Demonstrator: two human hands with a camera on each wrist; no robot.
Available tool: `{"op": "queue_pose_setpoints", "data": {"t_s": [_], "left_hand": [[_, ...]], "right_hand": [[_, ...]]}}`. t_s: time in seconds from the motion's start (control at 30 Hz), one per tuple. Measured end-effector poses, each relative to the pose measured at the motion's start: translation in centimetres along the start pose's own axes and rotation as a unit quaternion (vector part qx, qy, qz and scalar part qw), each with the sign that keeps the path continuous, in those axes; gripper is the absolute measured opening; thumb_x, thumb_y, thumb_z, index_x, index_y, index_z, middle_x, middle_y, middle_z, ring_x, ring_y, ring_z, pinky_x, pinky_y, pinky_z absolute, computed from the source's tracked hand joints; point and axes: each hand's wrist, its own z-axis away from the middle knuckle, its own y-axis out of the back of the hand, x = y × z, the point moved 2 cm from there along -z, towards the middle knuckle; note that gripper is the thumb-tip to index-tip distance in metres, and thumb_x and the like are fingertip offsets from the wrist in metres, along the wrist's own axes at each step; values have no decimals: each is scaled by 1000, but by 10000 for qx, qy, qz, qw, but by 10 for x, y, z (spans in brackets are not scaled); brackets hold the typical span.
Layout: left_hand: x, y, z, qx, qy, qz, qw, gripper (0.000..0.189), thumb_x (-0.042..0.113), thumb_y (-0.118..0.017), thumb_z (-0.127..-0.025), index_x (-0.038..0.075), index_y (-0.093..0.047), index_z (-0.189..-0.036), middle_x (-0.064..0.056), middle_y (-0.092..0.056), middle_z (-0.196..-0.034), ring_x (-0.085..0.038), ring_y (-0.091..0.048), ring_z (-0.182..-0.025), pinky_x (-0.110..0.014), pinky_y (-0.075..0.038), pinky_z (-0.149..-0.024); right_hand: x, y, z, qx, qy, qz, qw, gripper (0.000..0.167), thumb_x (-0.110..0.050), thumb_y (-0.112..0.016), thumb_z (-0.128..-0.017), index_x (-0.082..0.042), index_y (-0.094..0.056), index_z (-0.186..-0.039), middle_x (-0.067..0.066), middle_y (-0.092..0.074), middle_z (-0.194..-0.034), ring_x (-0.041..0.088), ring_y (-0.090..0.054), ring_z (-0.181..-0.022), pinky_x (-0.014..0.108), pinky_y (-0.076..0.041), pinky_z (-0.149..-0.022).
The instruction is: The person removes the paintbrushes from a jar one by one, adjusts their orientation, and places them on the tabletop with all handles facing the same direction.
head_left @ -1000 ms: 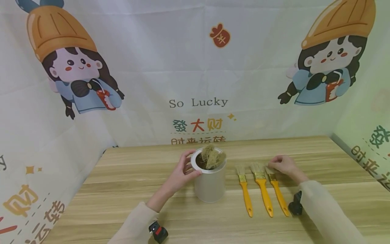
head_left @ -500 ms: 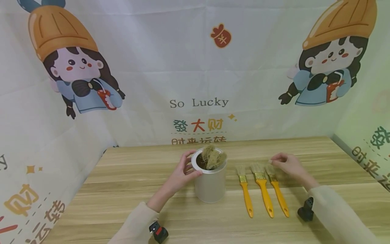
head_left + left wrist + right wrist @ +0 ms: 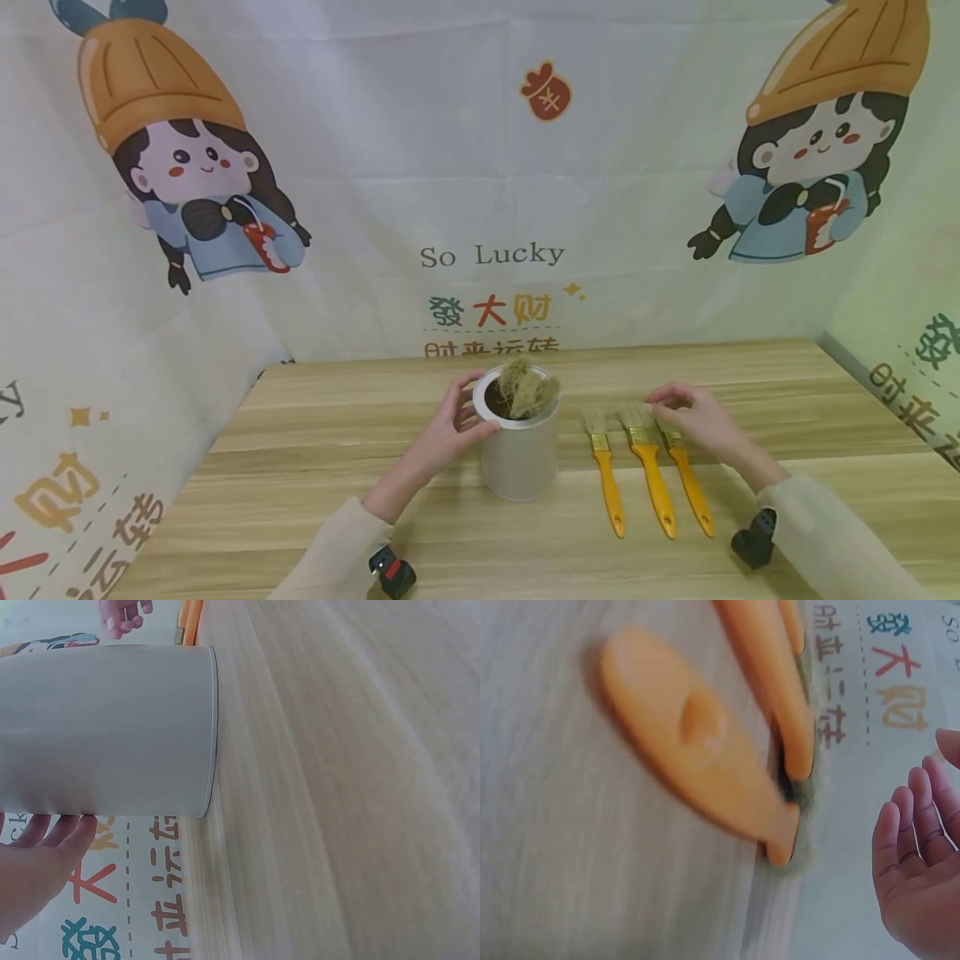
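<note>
In the head view my left hand grips a light grey cylindrical can near its rim, thumb at the front and fingers behind. A tuft of tan, stringy fibre sticks out of the can's dark opening. To the right, my right hand hovers over the bristle ends of the middle paintbrush and the right paintbrush, hiding part of the latter's bristles. Its fingers are loosely bent, and the right wrist view shows nothing in the palm. A third paintbrush lies nearest the can.
All three brushes have yellow handles pointing toward the person, on a wood-grain table. A white printed cloth hangs behind the table and along both sides. Each wrist carries a small black camera; the left camera has a red mark.
My right hand first drew back a little to the right, then came left over the bristles of the middle and right brushes. My left hand and the can stay put.
</note>
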Motion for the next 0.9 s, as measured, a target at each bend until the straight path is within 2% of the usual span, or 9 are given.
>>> {"op": "queue_pose_setpoints", "data": {"t_s": [0.17, 0.47, 0.9], "left_hand": [[0, 0, -1, 32, -59, 32, 10000, 66, 9, -65, -80, 14, -24, -132, -19, -34, -127, -30, -40, -115, -37, -35, -94], [0, 0, 0, 96, -20, 82, 9999, 68, 8, -66, -79, 13, -25, -132, -19, -34, -127, -31, -40, -114, -36, -36, -92], [-2, -1, 0, 113, -15, 28, 9999, 67, 8, -65, -80, 14, -25, -133, -19, -34, -126, -31, -40, -114, -36, -35, -93]], "right_hand": [[-8, -4, -2, -52, 157, -92, 9998, 31, -25, -59, -86, 1, -59, -102, 7, -58, -90, 23, -51, -83, 34, -43, -67], [-27, -11, -2, -340, 469, -331, 9978, 23, -16, -59, -86, -1, -59, -102, 8, -58, -92, 22, -51, -83, 33, -45, -65], [-56, -20, -8, -629, 872, -386, 9935, 24, -19, -60, -85, -3, -59, -103, 7, -60, -94, 18, -53, -85, 30, -46, -72]]}}
